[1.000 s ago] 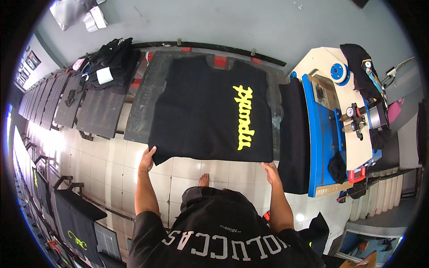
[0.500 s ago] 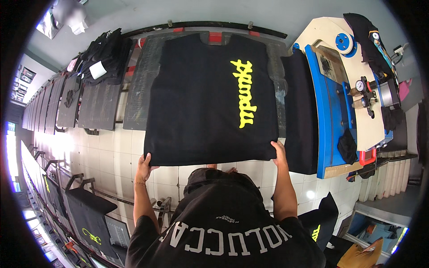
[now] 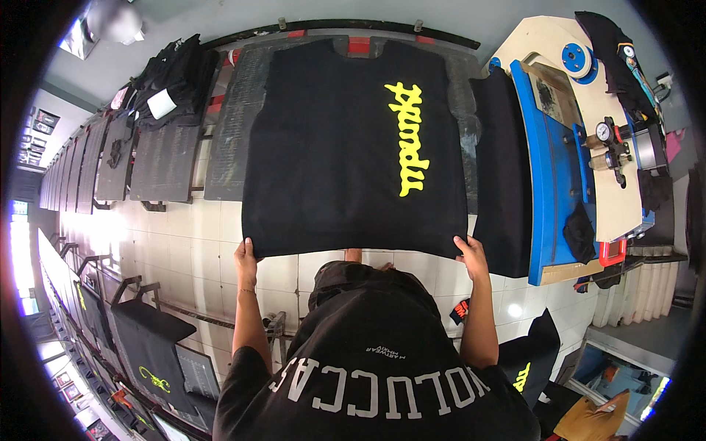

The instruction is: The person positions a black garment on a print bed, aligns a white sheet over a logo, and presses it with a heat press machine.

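Note:
A black T-shirt (image 3: 331,154) lies spread out in front of me, its neckline at the far end. Bright yellow lettering (image 3: 407,140) runs down its right side. At the near left corner of the hem, my left hand (image 3: 247,259) pinches the cloth, thumb on top. My right hand (image 3: 473,257) grips the near right corner in the same way. Between the two hands the hem hangs past the near edge of the dark board (image 3: 232,147) under the shirt. The fingers beneath the cloth are partly hidden.
Right of the shirt stand another black cloth-covered board (image 3: 504,176) and a blue-and-cream machine (image 3: 544,184) with a gauge. Black garments (image 3: 173,81) are piled on boards at the left. Behind me are more boards with dark printed shirts (image 3: 151,353).
The right corner of the hem has come a little nearer to me, and the hem now bows slightly between my hands. Both hands keep their hold. The view has shifted slightly.

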Motion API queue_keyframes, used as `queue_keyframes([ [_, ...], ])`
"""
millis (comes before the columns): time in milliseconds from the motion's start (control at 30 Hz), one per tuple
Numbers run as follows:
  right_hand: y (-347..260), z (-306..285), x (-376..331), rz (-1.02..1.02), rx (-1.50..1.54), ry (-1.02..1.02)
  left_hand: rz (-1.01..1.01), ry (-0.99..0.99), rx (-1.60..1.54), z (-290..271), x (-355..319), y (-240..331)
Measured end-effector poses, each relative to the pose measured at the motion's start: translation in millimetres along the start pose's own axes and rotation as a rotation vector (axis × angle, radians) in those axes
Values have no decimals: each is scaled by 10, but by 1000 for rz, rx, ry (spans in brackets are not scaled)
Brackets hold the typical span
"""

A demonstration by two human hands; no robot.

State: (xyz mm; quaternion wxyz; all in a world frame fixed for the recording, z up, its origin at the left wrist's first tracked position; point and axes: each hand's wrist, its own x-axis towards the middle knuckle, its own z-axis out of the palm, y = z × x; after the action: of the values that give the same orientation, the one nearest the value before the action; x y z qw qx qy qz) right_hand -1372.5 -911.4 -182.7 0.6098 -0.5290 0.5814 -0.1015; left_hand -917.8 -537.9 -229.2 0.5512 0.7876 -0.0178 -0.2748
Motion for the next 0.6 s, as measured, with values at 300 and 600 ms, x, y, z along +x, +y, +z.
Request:
queue_keyframes([
  [300, -304, -71, -249, -48, 154, 65, 103, 39, -108, -36, -201, 4],
  [600, 69, -138, 118, 121, -226, 41, -108, 48, -9, 77, 188, -565],
])
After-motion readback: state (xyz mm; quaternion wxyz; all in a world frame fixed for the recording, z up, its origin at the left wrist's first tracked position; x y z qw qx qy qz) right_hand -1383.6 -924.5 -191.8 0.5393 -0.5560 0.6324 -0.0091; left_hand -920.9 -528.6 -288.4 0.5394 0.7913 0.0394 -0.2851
